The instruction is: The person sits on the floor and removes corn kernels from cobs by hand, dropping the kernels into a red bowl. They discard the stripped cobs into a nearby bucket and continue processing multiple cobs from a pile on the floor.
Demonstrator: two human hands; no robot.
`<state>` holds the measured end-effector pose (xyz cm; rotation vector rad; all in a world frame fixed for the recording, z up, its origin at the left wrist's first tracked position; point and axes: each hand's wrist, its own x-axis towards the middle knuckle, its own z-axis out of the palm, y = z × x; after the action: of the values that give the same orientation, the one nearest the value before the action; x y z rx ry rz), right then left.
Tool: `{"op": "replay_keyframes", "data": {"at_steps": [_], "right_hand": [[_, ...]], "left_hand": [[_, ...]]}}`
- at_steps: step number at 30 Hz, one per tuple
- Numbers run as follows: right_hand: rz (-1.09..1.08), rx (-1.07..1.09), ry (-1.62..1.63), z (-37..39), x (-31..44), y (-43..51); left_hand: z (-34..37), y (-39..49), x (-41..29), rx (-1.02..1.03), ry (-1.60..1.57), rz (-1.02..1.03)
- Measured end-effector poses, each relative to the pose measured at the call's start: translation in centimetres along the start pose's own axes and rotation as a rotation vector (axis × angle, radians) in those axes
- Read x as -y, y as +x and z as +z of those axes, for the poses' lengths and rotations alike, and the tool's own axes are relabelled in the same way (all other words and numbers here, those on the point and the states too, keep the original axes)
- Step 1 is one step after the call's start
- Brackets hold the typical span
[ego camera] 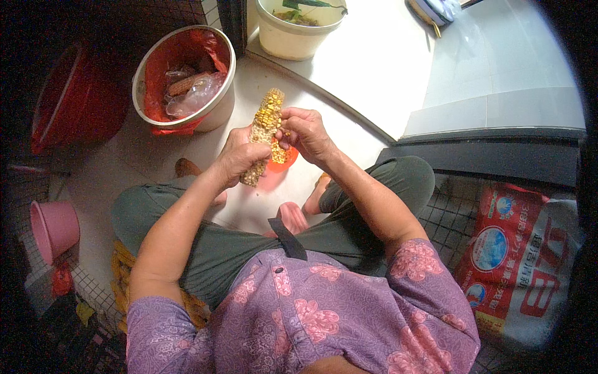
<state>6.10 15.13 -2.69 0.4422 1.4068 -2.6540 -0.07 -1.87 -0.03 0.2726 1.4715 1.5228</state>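
My left hand [243, 154] is closed around the lower part of a corn cob [262, 128], which is held tilted above the floor. Its upper middle still bears yellow kernels, while the lower part and the tip are bare. Against the cob's right side, my right hand [303, 133] has its thumb and fingers curled in at the kernels. A loose kernel shows at those fingers; how many they hold is hidden. Below the hands, partly covered by them, an orange-red bowl [292, 160] on the floor contains loose corn kernels [279, 155].
A white bucket [219, 110] lined with a red bag holds cobs and clear plastic. Another pale bucket [294, 44] with water and leaves stands on a raised ledge [373, 75]. A red basin [84, 103] and pink bucket [56, 231] are left; a printed sack [509, 262] lies right.
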Motion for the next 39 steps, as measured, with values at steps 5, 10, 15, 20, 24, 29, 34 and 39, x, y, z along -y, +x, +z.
{"op": "replay_keyframes", "data": {"at_steps": [5, 10, 15, 20, 24, 29, 34, 39], "right_hand": [[0.033, -0.024, -0.032, 0.53, 0.25, -0.11], [0.058, -0.033, -0.166, 0.78, 0.35, -0.07], [0.051, -0.025, -0.146, 0.54, 0.09, 0.08], [0.038, -0.025, -0.133, 0.33, -0.2, 0.13], [0.026, -0.024, -0.136, 0.34, -0.47, 0.05], [0.033, 0.009, -0.059, 0.47, -0.36, -0.04], [0.048, -0.072, -0.106, 0.82, -0.12, 0.03], [-0.005, -0.038, -0.121, 0.61, -0.42, 0.08]], "left_hand": [[0.38, 0.03, -0.04, -0.056, 0.047, 0.055], [0.51, 0.04, -0.03, -0.082, 0.121, 0.066], [0.35, 0.02, -0.09, -0.06, 0.102, 0.036], [0.37, -0.08, -0.15, -0.06, 0.117, 0.056], [0.33, -0.11, -0.06, -0.063, 0.105, 0.023], [0.24, 0.04, 0.13, -0.085, 0.155, 0.057], [0.35, 0.04, 0.36, -0.067, 0.183, 0.065], [0.36, 0.01, 0.18, -0.059, 0.168, 0.04]]}}
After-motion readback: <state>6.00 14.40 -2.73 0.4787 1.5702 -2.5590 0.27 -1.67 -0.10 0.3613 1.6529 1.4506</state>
